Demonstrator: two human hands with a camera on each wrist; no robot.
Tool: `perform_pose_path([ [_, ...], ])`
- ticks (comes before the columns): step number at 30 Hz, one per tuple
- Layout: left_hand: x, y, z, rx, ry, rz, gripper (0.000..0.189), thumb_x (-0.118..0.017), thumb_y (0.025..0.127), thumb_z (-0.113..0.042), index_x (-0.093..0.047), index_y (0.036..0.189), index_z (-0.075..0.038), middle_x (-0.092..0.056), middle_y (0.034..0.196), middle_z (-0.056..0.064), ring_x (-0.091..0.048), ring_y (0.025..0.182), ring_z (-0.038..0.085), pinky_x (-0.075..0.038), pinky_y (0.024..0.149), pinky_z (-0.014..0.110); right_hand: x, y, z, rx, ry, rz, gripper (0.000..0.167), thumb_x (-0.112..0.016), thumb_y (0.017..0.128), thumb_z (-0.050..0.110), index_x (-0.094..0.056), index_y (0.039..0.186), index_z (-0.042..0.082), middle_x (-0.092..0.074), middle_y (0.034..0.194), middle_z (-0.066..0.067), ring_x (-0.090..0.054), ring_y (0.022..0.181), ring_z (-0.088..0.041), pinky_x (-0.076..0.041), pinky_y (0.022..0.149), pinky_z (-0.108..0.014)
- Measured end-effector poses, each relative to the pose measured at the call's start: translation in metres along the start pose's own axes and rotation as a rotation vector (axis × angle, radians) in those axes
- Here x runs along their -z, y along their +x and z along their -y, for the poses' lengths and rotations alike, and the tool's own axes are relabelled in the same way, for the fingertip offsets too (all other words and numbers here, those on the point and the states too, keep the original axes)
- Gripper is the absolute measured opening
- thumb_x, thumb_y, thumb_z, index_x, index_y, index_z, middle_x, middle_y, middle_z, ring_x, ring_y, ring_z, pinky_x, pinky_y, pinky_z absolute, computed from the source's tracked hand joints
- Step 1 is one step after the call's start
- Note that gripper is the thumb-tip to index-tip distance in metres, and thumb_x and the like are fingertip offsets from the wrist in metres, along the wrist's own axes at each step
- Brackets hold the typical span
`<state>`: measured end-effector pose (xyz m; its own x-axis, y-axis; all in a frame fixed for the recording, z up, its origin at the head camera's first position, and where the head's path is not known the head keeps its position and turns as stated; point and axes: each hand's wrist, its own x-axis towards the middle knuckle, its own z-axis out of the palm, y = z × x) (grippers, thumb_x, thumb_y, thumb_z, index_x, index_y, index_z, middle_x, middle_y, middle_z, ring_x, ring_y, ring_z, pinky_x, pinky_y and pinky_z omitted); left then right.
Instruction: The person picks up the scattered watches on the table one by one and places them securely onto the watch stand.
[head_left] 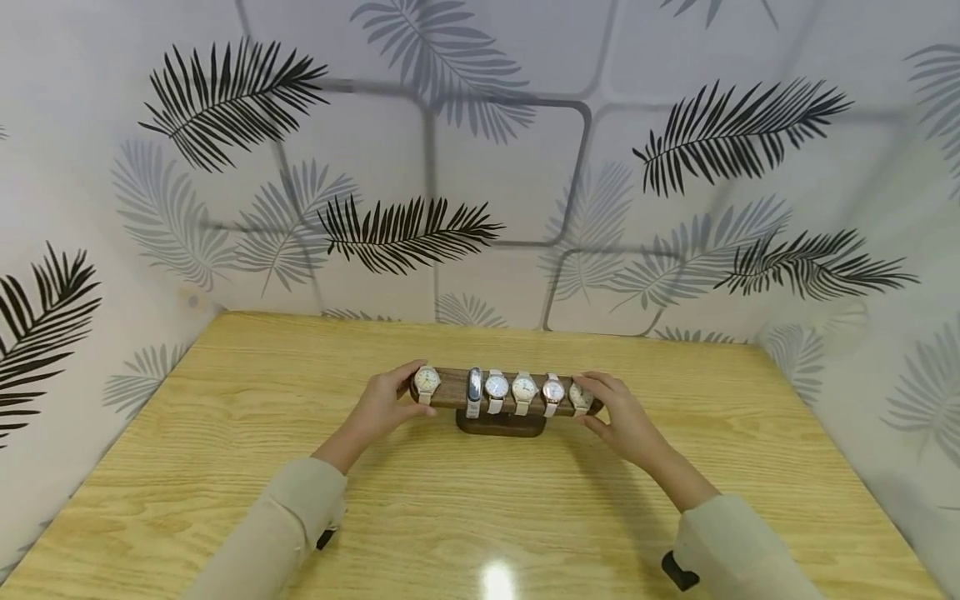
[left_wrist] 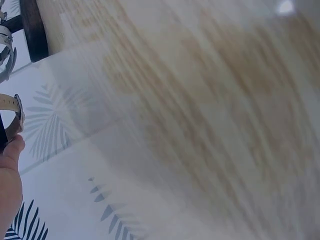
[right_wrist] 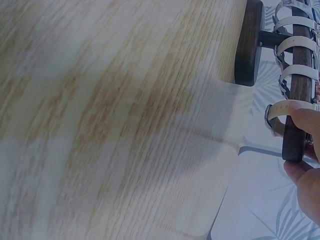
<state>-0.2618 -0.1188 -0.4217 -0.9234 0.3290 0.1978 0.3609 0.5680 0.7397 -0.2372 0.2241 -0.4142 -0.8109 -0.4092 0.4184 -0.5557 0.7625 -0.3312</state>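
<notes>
A dark wooden watch stand [head_left: 452,389] has a long bar above a rounded base [head_left: 501,423], both over the wooden table. My left hand [head_left: 382,408] grips the bar's left end, thumb in front, beside a round watch with a pale strap [head_left: 427,381]. The other end is held by my right hand [head_left: 624,421], its fingers over and under the tip near the rightmost watch [head_left: 581,396]. Between the hands, a fitness band [head_left: 475,387] and several light-strapped watches [head_left: 523,387] circle the bar. The right wrist view shows the straps looped round the bar [right_wrist: 300,90] from beside.
Pale yellow wooden table [head_left: 435,517] spreads around the stand, with a bright light reflection near its front. Behind it and at both sides rise walls [head_left: 495,167] with a leaf pattern. Dark straps [head_left: 680,572] show under both sleeves.
</notes>
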Motion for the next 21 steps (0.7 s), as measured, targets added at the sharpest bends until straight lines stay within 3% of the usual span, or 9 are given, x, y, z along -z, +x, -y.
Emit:
perform_pose_path([
  [7,0.007,0.0,0.002,-0.053,0.073,0.043,0.076,-0.076,0.073,-0.012,-0.039,0.137,0.006,-0.044,0.135,0.026,-0.044,0.124,0.041,-0.043,0.101,0.045,0.003,0.0,0.002,0.001,0.0,0.004,0.054,-0.074,0.074,-0.001,-0.054,0.123,-0.008,-0.054,0.121,-0.025,-0.051,0.112,-0.042,-0.048,0.091,-0.051],
  [12,0.011,-0.001,-0.002,-0.038,0.05,0.052,0.07,-0.075,0.075,-0.008,-0.042,0.136,0.004,-0.046,0.134,0.024,-0.044,0.125,0.04,-0.041,0.103,0.045,0.004,0.0,0.001,0.002,0.003,0.005,0.053,-0.073,0.074,0.0,-0.054,0.124,-0.006,-0.054,0.121,-0.024,-0.052,0.112,-0.042,-0.049,0.09,-0.051],
  [21,0.009,0.001,-0.002,-0.026,0.128,0.027,0.067,-0.076,0.074,-0.014,-0.048,0.133,0.001,-0.05,0.133,0.021,-0.049,0.122,0.037,-0.045,0.1,0.047,0.002,-0.001,-0.001,0.079,0.023,-0.084,0.056,-0.077,0.069,0.002,-0.057,0.121,-0.003,-0.057,0.116,-0.023,-0.054,0.106,-0.041,-0.052,0.083,-0.05],
])
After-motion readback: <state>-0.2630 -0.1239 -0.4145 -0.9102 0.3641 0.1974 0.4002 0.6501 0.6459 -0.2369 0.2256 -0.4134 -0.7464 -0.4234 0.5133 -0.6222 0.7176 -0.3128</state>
